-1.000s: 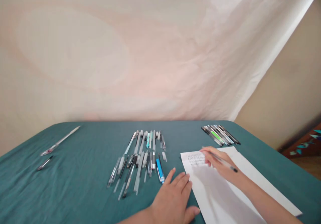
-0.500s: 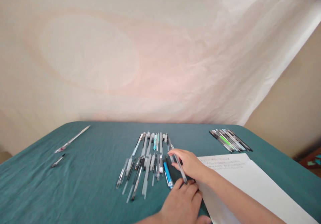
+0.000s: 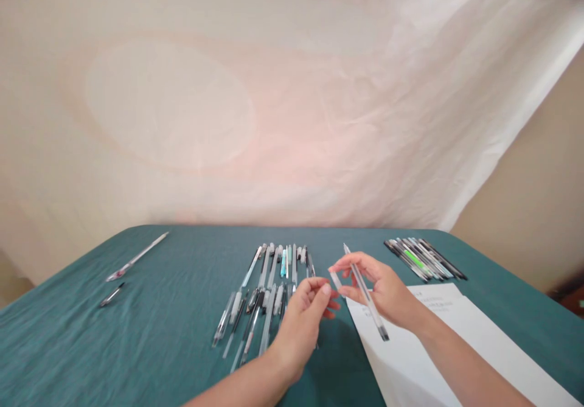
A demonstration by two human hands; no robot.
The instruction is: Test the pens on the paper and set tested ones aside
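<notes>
My right hand (image 3: 378, 285) holds a clear-barrelled pen (image 3: 368, 300) slanting across its fingers, the tip pointing up and away and the dark end down. A small translucent pen cap (image 3: 336, 279) sits between that hand's thumb and fingertips. Just left of the cap, my left hand (image 3: 305, 316) is raised with thumb and fingers drawn together. Anything inside them is hidden. Behind and left of it lie several pens (image 3: 269, 309) in two rough rows, some partly covered by the hand.
White paper (image 3: 474, 346) with handwriting at its top lies under my right forearm. Beyond it, several pens (image 3: 426, 258) lie side by side, one with a green label. At far left are a long clear pen (image 3: 139, 255) and a short dark-capped piece (image 3: 112, 294) on the green cloth (image 3: 173, 346).
My right hand has lifted and moved right with the pen, and the separate cap now shows in its fingers. My left hand has risen from the table and its fingers have drawn together.
</notes>
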